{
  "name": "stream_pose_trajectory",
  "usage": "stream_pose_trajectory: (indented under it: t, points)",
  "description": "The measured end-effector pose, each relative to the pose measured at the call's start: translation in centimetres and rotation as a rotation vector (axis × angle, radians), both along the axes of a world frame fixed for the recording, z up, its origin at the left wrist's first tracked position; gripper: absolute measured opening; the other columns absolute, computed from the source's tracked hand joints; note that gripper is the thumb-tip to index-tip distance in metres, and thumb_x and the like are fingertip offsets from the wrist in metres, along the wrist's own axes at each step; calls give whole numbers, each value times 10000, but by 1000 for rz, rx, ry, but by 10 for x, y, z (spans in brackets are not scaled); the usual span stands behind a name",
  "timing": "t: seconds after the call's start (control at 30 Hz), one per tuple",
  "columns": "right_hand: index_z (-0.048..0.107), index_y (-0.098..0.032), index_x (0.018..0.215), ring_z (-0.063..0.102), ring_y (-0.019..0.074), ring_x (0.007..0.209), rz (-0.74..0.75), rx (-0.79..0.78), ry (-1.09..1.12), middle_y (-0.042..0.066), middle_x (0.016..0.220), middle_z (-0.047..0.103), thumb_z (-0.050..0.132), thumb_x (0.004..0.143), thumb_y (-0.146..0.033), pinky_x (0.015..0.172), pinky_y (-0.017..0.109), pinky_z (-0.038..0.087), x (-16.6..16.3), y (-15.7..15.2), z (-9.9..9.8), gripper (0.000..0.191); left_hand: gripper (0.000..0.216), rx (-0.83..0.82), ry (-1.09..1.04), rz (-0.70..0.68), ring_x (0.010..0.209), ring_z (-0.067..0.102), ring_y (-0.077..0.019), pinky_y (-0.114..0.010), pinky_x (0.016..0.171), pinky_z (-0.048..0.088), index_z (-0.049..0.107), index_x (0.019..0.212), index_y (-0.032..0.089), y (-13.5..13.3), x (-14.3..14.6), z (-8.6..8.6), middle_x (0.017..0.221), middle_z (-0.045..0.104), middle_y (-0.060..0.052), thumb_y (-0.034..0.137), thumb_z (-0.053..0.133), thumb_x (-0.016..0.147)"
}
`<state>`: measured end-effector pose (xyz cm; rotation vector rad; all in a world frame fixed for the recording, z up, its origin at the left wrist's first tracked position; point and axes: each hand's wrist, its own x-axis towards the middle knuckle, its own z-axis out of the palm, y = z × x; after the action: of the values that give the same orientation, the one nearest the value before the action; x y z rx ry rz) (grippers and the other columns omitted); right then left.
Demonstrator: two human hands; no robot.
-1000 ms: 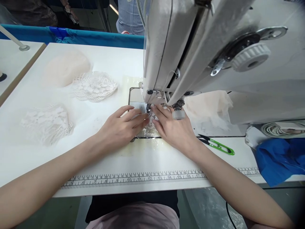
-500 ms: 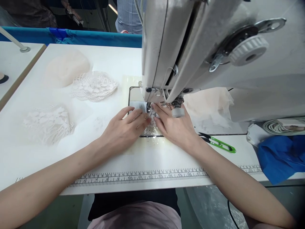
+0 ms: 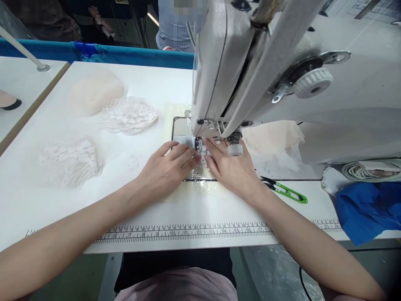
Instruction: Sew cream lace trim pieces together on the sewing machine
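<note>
A small piece of white lace (image 3: 204,161) lies under the presser foot (image 3: 198,143) of a sewing machine (image 3: 216,71), mostly covered by my fingers. From the left, my left hand (image 3: 171,165) reaches the lace with bent fingers, its thumb and fingertips closed at the edge. My right hand (image 3: 233,167) rests on the other side, fingers stretched and lying on the lace close to the foot. The needle area is partly hidden behind the machine head. Pale fabric (image 3: 272,140) sits beyond my right hand, under the machine arm.
Green thread snips (image 3: 290,193) lie right of my right wrist. White lace pieces (image 3: 130,115) and a pale moulded cup (image 3: 97,92) are on the left tabletop. A printed ruler (image 3: 188,233) runs along the front edge. Blue cloth (image 3: 366,209) lies far right; people are beyond the table.
The camera view has shifted slightly, so the machine and table appear a little to the right and lower. Both hands stay beside the presser foot with almost the same pose.
</note>
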<state>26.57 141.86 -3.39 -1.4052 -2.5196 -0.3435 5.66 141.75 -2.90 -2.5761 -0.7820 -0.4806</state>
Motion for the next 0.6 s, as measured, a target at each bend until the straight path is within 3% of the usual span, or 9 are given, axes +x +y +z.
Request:
stream_pose_trajectory:
  t: [0.23,0.33,0.47,0.6]
  points:
    - [663,-151,1193,572,259,1163,81,76,43,78,1268,667,444,992,-256,1059,461,365,3,-1,1,315,288,-24,-28,4,1021,611,-230,-381,903,492,668,1140,132,1,-1,0,1046,699,-82,59,491,925]
    - [683,-146,1141,631,220,1024,162,100,84,68,1136,723,463,963,-162,907,375,458,5,-4,2,284,259,-21,-41,8,979,611,-226,-375,873,498,677,1120,133,2,0,-1,1009,699,-77,82,501,938]
    - [716,-141,1028,639,152,763,227,98,161,38,938,749,457,913,-65,708,304,456,5,-8,3,294,227,9,-51,16,944,604,-221,-373,863,491,689,1084,142,2,-1,-1,985,699,-68,111,511,947]
    - [730,-154,933,623,142,764,277,96,174,23,896,738,480,902,-56,634,291,414,5,-10,5,270,234,15,-19,-5,948,597,-211,-375,899,474,689,1062,159,1,-3,1,987,700,-58,100,496,943]
